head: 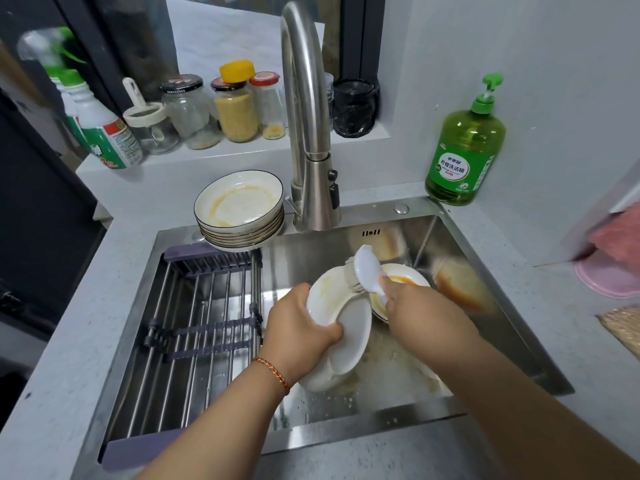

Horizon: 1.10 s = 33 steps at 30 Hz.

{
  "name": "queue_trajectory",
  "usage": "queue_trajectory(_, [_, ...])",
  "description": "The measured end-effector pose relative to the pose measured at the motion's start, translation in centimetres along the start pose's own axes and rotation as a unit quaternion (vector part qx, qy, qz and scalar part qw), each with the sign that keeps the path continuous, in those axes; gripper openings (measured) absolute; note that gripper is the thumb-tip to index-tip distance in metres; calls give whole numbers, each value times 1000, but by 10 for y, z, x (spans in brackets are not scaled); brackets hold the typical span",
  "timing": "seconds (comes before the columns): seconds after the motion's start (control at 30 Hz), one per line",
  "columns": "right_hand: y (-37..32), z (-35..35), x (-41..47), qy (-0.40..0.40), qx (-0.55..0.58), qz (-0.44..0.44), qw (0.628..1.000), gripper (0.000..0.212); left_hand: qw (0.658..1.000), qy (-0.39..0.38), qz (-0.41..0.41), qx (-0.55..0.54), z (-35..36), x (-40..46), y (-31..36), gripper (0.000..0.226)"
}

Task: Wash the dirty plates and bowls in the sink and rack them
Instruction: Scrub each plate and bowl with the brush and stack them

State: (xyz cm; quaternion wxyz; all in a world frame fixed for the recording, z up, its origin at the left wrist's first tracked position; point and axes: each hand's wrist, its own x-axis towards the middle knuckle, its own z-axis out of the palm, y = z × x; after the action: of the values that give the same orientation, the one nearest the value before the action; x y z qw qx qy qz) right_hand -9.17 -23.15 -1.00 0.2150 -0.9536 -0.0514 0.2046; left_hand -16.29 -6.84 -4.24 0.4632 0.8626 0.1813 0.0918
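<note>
Over the sink [460, 244], the left hand [298, 332] grips a white plate [341, 327] by its rim, tilted on edge, long axis running near-to-far. The right hand [412, 299] holds a brush [369, 270], bristles touching the plate's upper rim.

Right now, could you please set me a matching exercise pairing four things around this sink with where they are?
Things:
1. plate stack
2. soap bottle
3. brush
4. rack

Places:
A. in the right hand
B. across the left half of the sink
C. on the sink's back rim, left of the faucet
D. on the counter at the sink's back right corner

Pairs: 1-C, 2-D, 3-A, 4-B
</note>
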Motion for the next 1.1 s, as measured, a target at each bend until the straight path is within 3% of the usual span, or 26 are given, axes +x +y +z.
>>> queue_trajectory(0.13, [-18, 4, -34, 27, -116, -165, 979, 56, 999, 1, -3, -40, 1, -3, 4, 33])
queue_trajectory(0.2, [-20, 8, -41, 26, -151, -207, 966, 62, 998, -3, -2, -66, 0, -6, 3, 35])
queue_trajectory(0.23, [-14, 10, -29, 19, -144, -181, 973, 58, 997, -3, -1, -72, 0, -8, 2, 35])
queue_trajectory(0.33, [8, 6, 8, -35, -1, -13, 999, 40, 992, 34, -20, -117, -4, -12, -3, 35])
queue_trajectory(0.43, [25, 19, 6, -62, 163, 24, 984, 35, 970, 108, -67, -205, -8, -10, -6, 40])
queue_trajectory(0.53, [28, 35, -13, -108, 383, 83, 913, 24, 929, 152, -108, -319, -4, -12, -3, 39])
queue_trajectory(0.67, [21, 45, -20, -110, 523, 76, 842, 21, 872, 130, -136, -452, 13, -23, 0, 45])
queue_trajectory(0.73, [24, 40, -17, -99, 517, 67, 847, 23, 872, 92, -128, -464, 17, -29, -1, 51])
queue_trajectory(0.87, [38, 16, -9, -88, 414, 18, 906, 29, 891, -2, -134, -434, 4, -26, -8, 56])
queue_trajectory(1.0, [38, -3, -3, -98, 294, -72, 948, 39, 939, -101, -139, -297, -17, -8, -4, 64])
queue_trajectory(1.1, [34, -9, -1, -80, 230, -124, 962, 48, 958, -164, -111, -210, -25, 2, 8, 47])
